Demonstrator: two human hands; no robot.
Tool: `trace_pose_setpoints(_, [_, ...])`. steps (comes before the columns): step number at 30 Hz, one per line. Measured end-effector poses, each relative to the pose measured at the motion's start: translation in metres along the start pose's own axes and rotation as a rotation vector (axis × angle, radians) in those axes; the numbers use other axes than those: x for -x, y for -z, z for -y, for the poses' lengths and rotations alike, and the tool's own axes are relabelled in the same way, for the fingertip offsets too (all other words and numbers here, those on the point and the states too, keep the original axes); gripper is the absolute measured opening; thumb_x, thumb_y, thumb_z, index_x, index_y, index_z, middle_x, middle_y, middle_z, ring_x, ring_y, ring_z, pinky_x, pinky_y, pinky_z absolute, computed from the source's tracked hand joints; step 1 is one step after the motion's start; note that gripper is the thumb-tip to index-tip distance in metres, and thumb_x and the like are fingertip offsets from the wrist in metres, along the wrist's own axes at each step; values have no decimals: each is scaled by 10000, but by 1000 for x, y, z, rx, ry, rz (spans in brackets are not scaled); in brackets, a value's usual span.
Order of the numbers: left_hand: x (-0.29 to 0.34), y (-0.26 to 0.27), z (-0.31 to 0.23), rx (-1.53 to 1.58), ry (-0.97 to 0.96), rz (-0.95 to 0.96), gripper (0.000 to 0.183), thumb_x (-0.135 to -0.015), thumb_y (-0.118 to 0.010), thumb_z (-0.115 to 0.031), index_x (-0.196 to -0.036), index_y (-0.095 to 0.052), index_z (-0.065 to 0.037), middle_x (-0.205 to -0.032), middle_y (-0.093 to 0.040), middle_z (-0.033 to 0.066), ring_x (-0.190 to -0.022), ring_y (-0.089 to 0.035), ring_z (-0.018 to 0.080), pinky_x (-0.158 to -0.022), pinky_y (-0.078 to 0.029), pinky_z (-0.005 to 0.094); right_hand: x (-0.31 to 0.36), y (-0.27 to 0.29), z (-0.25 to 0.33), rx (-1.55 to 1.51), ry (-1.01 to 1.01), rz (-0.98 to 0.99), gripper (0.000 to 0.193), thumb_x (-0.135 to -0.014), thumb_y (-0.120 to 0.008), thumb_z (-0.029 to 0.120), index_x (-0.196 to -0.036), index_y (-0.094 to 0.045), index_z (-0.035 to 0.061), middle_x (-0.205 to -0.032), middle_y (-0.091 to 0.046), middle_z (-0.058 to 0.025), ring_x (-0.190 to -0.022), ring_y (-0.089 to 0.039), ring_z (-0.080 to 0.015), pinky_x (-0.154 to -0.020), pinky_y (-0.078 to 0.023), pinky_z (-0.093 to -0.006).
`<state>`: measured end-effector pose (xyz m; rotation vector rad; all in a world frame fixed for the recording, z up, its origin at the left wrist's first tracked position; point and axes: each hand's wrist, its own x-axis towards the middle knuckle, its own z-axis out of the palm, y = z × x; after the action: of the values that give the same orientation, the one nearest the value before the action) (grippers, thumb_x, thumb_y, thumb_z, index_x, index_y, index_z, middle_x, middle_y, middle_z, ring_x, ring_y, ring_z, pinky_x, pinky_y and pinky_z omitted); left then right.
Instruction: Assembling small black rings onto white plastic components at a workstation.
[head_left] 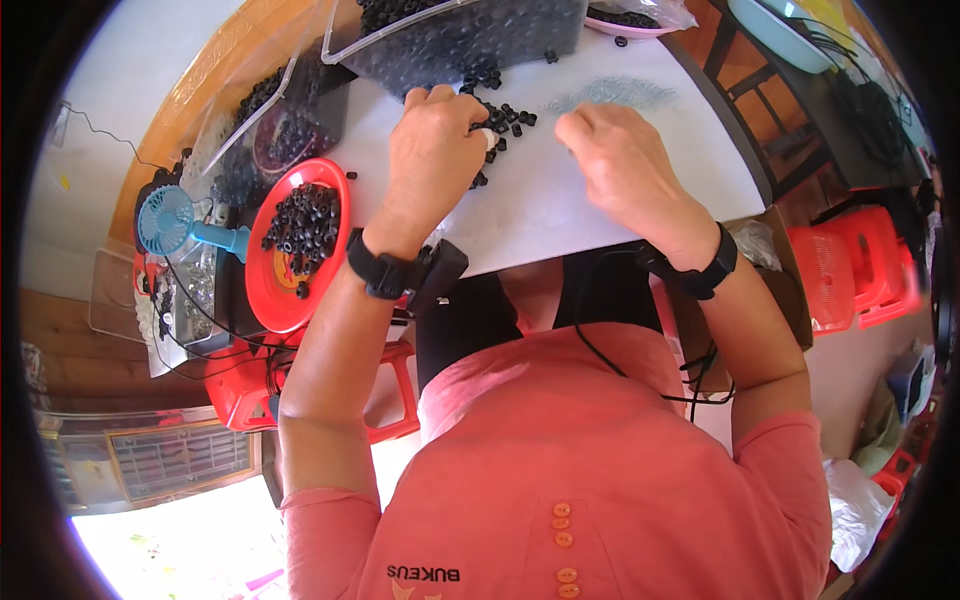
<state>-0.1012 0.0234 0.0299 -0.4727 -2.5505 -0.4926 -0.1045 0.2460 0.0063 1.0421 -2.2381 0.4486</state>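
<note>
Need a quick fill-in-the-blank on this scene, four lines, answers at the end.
1. The loose parts by the left hand are coloured ____.
2. The hand nearer the pale specks is the ____ one.
3. The red plate is on the person's ____ side.
4. The small fan is coloured ____.

Missing words: black; right; left; blue.

Open to pass across the near stretch of table (560, 215) between left hand (432, 142) and right hand (622, 155), and over bare surface rightward. Blocked ahead by the clear bin (490, 45), leftward by the red plate (262, 290); cluttered beside the left hand by loose black parts (516, 130).
</note>
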Motion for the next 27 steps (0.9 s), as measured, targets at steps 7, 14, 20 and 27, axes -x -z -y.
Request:
trace_pose_setpoints(7, [-22,-18,13,-184,-104,148,97,-710,-612,-42,-767,-680,-4,-901,-659,167,-909,-604,375,-766,-527,460,1,-6,-3,-92,-91,-71,175,-729,-600,-40,-889,-581,30,-857,-580,-114,-796,-595,-322,-701,-478,-421])
trace_pose_setpoints(14, [-19,-15,5,-168,-99,244,103,-759,-609,-87,-802,-656,-6,-888,-649,163,-905,-613,364,-766,-498,463,1,1,3,-410,-259,-223,157,-798,-632,-39,-907,-572,57,-869,-603,-105,-779,-625,-325,-647,-491,-424])
trace_pose_setpoints(20, [-23,-18,-2,-147,-69,253,129,-731,-645,-125,-778,-634,-6,-838,-647,172,-834,-619,381,-730,-495,461,5,3,18,-603,-301,-308,177,-775,-652,-72,-897,-586,37,-852,-611,-110,-720,-632,-297,-625,-492,-365])
trace_pose_setpoints(27, [-11,-2,-16,208,-167,59,154,-707,-692,-37,-857,-672,-11,-754,-626,111,-722,-617,243,-647,-488,353,19,9,23,-724,-378,-294,148,-766,-664,-90,-870,-623,8,-833,-605,-108,-709,-636,-268,-633,-489,-330])
